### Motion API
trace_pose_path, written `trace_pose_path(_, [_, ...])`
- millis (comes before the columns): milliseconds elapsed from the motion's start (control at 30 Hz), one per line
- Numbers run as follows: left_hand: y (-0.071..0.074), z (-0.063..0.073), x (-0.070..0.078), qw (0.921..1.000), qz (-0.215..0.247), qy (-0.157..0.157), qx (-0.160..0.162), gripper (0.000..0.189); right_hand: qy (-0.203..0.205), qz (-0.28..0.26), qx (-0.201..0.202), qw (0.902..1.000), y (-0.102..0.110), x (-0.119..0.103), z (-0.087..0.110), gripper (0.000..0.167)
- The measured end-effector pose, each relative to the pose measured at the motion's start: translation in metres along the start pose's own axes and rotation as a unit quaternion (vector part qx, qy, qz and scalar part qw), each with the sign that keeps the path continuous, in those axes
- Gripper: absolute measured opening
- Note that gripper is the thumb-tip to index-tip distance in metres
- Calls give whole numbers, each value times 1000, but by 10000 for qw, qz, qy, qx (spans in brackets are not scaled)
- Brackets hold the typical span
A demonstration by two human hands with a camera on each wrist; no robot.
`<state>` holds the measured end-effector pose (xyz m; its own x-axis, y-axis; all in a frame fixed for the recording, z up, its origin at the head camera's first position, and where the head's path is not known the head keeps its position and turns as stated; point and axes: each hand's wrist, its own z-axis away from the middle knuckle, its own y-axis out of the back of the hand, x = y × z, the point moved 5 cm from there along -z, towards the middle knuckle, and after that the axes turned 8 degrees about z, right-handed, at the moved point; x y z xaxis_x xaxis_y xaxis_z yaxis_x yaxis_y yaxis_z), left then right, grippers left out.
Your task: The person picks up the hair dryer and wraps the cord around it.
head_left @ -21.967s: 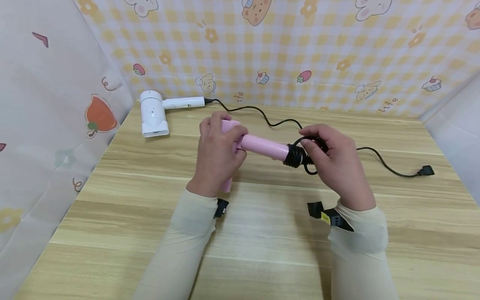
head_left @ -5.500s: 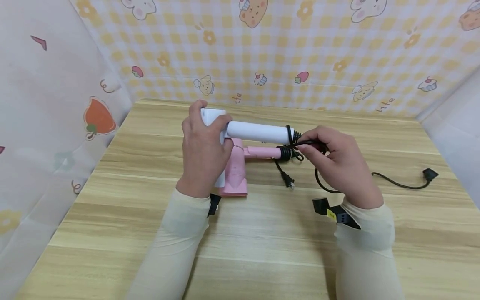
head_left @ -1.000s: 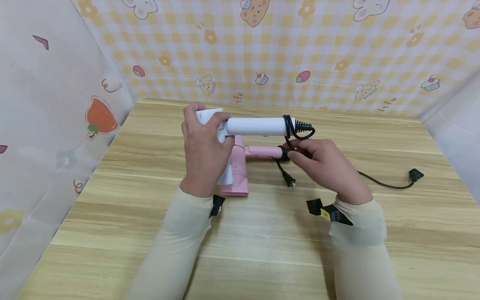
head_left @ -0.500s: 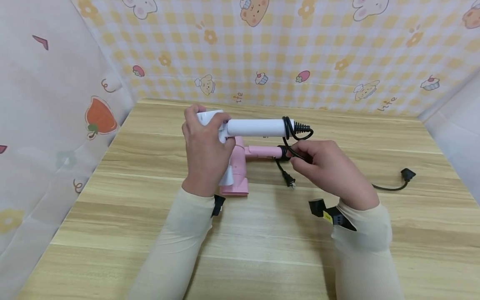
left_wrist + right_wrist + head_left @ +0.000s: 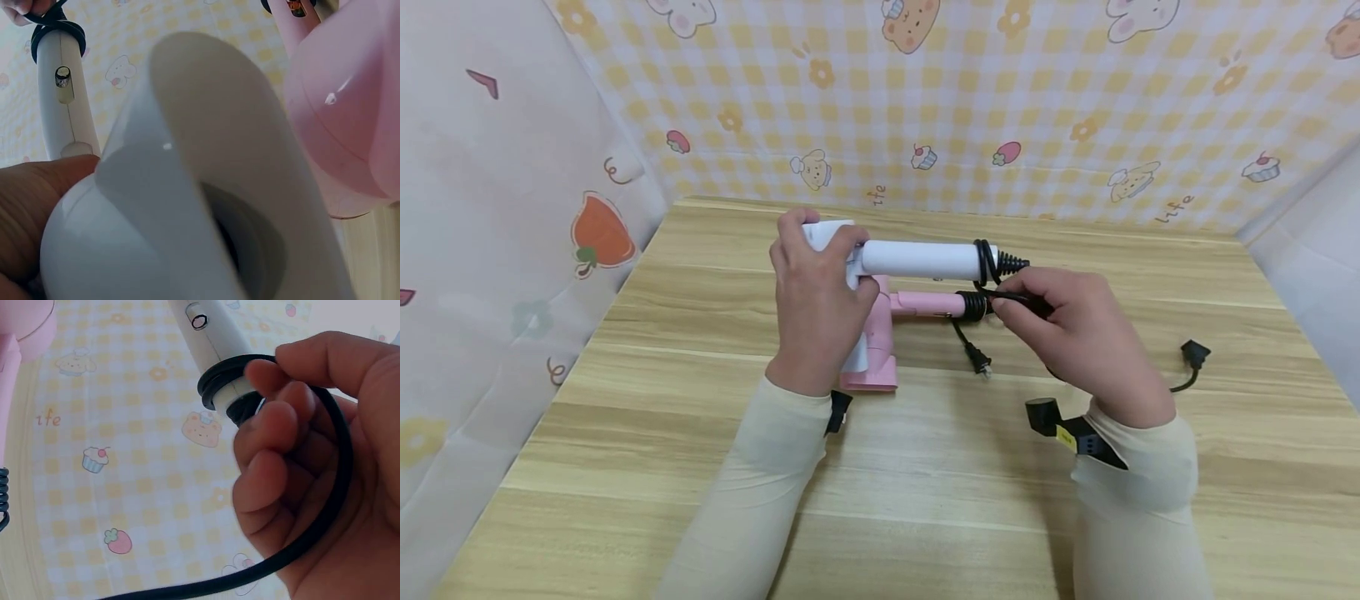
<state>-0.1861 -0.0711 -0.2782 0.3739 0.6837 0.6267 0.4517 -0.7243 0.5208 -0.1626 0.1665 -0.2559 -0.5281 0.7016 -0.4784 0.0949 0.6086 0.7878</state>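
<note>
My left hand (image 5: pixel 820 308) grips the barrel of a white hair dryer (image 5: pixel 917 259), raised above the table with its handle pointing right. Loops of black cord (image 5: pixel 219 372) circle the handle's end. Just beyond that end, my right hand (image 5: pixel 1082 333) pinches the cord between thumb and fingers; in the right wrist view the cord curves across the palm. The white dryer's wide nozzle (image 5: pixel 212 137) fills the left wrist view. A pink hair dryer (image 5: pixel 880 325) lies behind and below the white one, its barrel partly hidden, with its own cord (image 5: pixel 973 306) coiled round its handle.
The pink dryer's two-prong plug (image 5: pixel 977 360) lies below its handle. At right, the other cord's black plug (image 5: pixel 1195 353) rests on the wooden table (image 5: pixel 925 500). A yellow checked cloth (image 5: pixel 955 108) hangs behind; a white printed sheet (image 5: pixel 512 250) borders the left.
The pink dryer, held earlier, now lies on the table; the white one came from the back left into my left hand. Its cord gained loops, and its plug slid left.
</note>
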Motion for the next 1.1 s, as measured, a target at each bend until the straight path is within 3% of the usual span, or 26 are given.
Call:
trace_pose_path(267, [2,-2,0,9991,-23,-393,-179,40,-180,-141,395,9990,5,-1,1,4])
trace_pose_path(467, [6,-3,1,9970,-64,-690,-330,37,-245,-335,340,9986,8,2,4,9])
trace_pose_path(733, [8,-4,4,9953,-122,-857,-431,37,-318,-324,646,9969,12,2,4,6])
trace_pose_path(1100, [11,-5,7,9924,-266,-1135,-403,35,131,-382,1035,9938,15,1,3,15])
